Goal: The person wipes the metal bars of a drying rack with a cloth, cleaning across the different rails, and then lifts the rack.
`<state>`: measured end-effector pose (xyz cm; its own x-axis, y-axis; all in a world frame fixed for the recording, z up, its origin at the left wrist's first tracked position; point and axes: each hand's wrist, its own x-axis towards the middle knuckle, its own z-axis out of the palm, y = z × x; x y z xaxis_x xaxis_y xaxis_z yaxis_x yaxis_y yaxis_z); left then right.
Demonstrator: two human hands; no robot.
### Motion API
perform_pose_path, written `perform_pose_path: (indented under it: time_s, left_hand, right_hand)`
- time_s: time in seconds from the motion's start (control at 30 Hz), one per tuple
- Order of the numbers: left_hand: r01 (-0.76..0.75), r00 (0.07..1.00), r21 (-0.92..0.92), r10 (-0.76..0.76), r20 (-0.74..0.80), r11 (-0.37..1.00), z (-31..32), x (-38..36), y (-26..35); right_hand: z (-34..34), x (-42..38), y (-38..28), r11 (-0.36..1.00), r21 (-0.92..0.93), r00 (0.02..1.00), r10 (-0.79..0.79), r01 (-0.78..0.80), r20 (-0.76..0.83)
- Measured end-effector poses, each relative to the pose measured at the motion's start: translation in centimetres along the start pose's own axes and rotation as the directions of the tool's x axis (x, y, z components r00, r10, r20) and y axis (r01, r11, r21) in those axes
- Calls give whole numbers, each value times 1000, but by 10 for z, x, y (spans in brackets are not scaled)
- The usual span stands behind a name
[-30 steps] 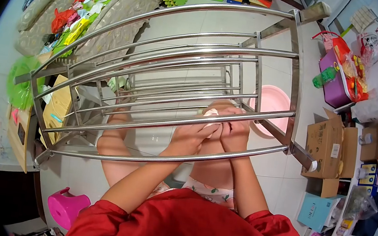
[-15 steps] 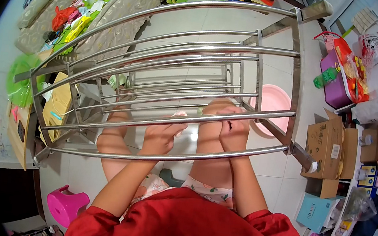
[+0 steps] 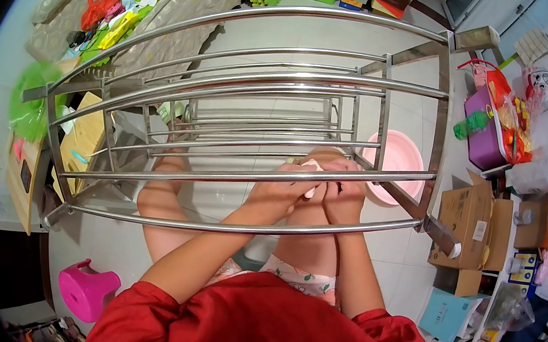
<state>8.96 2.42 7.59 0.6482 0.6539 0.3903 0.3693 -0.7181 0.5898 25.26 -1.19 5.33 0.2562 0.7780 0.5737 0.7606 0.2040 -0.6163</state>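
Observation:
A stainless-steel rack (image 3: pixel 252 177) with several curved bars lies across my lap, its bars passing in front of my hands. My left hand (image 3: pixel 280 191) is closed on a small pale cloth (image 3: pixel 313 166), which pokes out between the fingers. Right beside it, above my knee, my right hand (image 3: pixel 347 197) is curled shut and meets the left at the fingers. What the right fingers hold, if anything, is hidden by the hand and a bar.
A pink basin (image 3: pixel 404 161) stands on the floor behind the rack's right end. Cardboard boxes (image 3: pixel 460 225) and a purple bin (image 3: pixel 486 139) line the right side. A magenta stool (image 3: pixel 87 289) is at lower left, a wooden board (image 3: pixel 82 147) beyond the rack's left end.
My left hand has moved right with the pale cloth and now meets my right hand. The right hand stays near the knee. The view has shifted slightly.

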Motion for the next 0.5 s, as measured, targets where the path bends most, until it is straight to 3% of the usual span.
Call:
perform_pose_path:
  time_s: [0.07, 0.1, 0.17, 0.2, 0.23, 0.5]
  left_hand:
    - [11, 999, -24, -10, 34, 1000, -10, 0, 0]
    - [287, 949, -174, -255, 188, 942, -13, -1, -1]
    - [554, 815, -272, -448, 367, 787, -17, -9, -7]
    - [330, 936, -97, -312, 166, 939, -16, -17, -12]
    - [104, 994, 131, -105, -1, 986, -17, -24, -17]
    - [115, 993, 193, -108, -45, 974, -29, -41, -27]
  right_hand:
    - [-1, 0, -1, 1000, -10, 1000, -15, 15, 1]
    - [-1, -1, -3, 1000, 1, 1000, -9, 9, 3]
    - [-1, -1, -1, 1000, 0, 1000, -9, 9, 9]
    - [-1, -1, -1, 1000, 0, 1000, -7, 7, 8]
    - [0, -1, -1, 1000, 1, 1000, -8, 8, 9]
    - [0, -3, -1, 1000, -1, 1000, -10, 10, -12]
